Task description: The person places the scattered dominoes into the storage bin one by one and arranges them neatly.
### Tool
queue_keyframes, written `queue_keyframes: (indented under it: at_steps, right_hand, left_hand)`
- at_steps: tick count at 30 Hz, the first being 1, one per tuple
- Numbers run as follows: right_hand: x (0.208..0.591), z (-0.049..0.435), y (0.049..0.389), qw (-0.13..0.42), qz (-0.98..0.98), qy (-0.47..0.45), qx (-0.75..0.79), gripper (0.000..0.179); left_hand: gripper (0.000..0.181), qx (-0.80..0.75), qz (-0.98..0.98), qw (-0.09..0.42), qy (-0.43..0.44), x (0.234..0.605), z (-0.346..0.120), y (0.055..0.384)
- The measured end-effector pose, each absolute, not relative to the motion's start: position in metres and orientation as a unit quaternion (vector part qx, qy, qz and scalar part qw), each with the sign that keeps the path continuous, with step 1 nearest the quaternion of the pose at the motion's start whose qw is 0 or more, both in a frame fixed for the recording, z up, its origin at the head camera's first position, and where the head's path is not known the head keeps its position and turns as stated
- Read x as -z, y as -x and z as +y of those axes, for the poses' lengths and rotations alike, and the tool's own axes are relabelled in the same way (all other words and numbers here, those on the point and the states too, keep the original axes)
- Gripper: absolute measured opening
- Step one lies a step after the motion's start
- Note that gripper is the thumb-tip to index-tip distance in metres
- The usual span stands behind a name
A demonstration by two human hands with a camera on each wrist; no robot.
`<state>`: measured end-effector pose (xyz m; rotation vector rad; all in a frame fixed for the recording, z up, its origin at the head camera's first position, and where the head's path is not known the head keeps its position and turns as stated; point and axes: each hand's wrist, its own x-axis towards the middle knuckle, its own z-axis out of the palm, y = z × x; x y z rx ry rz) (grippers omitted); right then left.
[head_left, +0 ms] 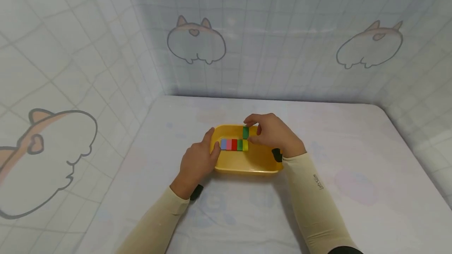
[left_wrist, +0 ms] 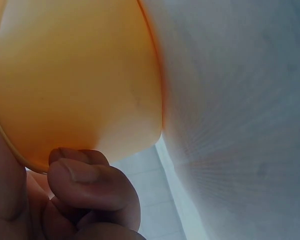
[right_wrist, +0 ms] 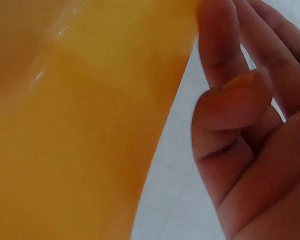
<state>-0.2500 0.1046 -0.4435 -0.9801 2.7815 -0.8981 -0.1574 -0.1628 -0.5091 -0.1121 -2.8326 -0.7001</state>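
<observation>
Green block [head_left: 245,132] pinched in the fingers [head_left: 251,121] of the right hand [head_left: 272,134], up on end, just above the far end of the row of blocks [head_left: 234,144]. Row lying long from left to right inside the yellow tray [head_left: 247,164]. Left hand [head_left: 196,162] curled on the tray's left rim, thumb near the blue end, gripping it. Room left in the tray behind and in front of the row. Tray walls close on all sides. White bed [head_left: 353,160] underneath.
</observation>
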Motion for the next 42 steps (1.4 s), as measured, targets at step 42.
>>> queue_keyframes:
  at_steps: [42]
  right_hand:
    - [0.455, 0.086, 0.247, 0.098, 0.949, 0.288, 0.081, 0.037]
  left_hand:
    - [0.062, 0.235, -0.966, 0.101, 0.034, 0.507, -0.161, 0.159]
